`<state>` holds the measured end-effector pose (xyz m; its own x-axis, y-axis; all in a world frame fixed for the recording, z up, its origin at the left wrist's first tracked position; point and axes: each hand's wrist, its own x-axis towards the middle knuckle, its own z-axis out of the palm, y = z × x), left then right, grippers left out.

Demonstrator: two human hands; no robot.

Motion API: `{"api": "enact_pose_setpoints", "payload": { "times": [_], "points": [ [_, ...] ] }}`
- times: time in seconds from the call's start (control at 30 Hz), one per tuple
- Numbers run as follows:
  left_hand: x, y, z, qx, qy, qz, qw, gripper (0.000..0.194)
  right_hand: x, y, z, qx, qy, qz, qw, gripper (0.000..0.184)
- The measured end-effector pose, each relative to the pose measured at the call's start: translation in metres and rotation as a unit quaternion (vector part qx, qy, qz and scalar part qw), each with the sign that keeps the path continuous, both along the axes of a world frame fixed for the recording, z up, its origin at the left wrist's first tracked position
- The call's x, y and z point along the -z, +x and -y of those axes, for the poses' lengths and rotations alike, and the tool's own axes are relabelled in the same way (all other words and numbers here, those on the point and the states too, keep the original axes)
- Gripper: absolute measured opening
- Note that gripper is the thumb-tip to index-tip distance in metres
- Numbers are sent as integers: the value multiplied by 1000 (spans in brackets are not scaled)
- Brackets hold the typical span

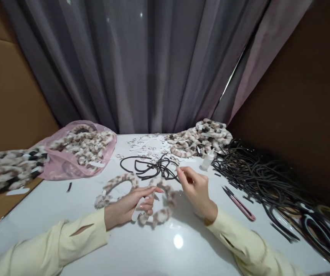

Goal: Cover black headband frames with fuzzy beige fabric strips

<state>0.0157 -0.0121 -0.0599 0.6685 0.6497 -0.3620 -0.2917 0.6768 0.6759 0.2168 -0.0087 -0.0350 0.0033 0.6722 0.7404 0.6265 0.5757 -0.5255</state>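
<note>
My left hand (137,205) is closed around a furry spotted loop (169,199), cream with brown patches, with a small white tag (137,211) hanging by the fingers. A second furry loop (116,184) lies just beyond that hand, on its left. To the right of the held loop and apart from it, my right hand (195,188) is raised with thumb and fingers pinched together; what they hold, if anything, is too small to make out. Several cut black cords (153,168) lie on the table past both hands.
Furry loops fill a pink plastic bag (78,172); more are piled at the back right (202,138). Small metal rings (142,143) lie scattered. On the right are a small bottle (208,159), pink-handled thread snips (240,205), a heap of black cord (257,172) and large scissors (320,234).
</note>
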Motion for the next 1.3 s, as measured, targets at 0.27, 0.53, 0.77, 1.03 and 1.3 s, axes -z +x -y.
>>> {"api": "enact_pose_setpoints", "payload": {
  "times": [0.27,0.53,0.77,1.03,1.3],
  "points": [
    [-3,-4,-7,83,-52,71,993,29,30,10,-35,-48,-132,162,977,19],
    [-14,-2,-2,85,124,-63,987,19,38,12,-35,-20,-182,179,967,23],
    [-22,-8,-8,139,280,-176,934,15,36,13,-35,-25,-222,100,970,35],
    [-69,-40,-11,-9,683,-455,571,39,18,10,-30,-62,-246,-103,962,27],
    [-99,-55,-24,-142,471,-367,789,20,11,8,-29,-119,-204,-241,941,21]
  ]
}}
